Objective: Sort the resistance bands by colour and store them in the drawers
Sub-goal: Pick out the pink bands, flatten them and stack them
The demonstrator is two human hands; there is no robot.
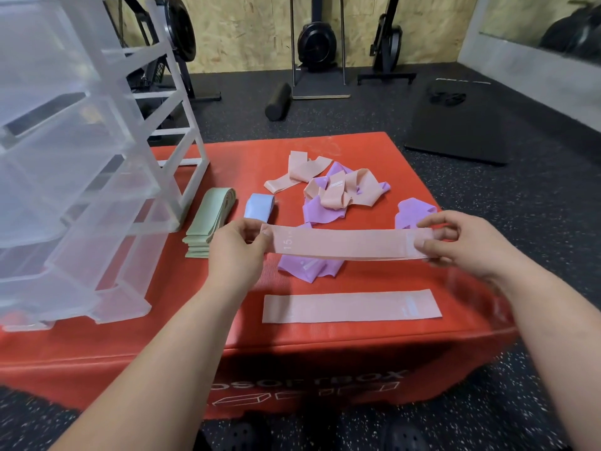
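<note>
Both hands hold one pink band (341, 244) stretched flat and level above the red surface (208, 307). The left hand (239, 247) has its grip pinched on the band's left end, and the right hand (461, 242) has its grip pinched on the right end. A second pink band (351, 305) lies flat near the front edge, just below the held one. To the left lies a green stack (208, 219) of folded bands, with a folded blue band (258, 206) beside it. Farther back sits a loose heap (341, 193) of pink and purple bands. The clear drawer unit (81, 177) stands at the left with its drawers pulled out.
</note>
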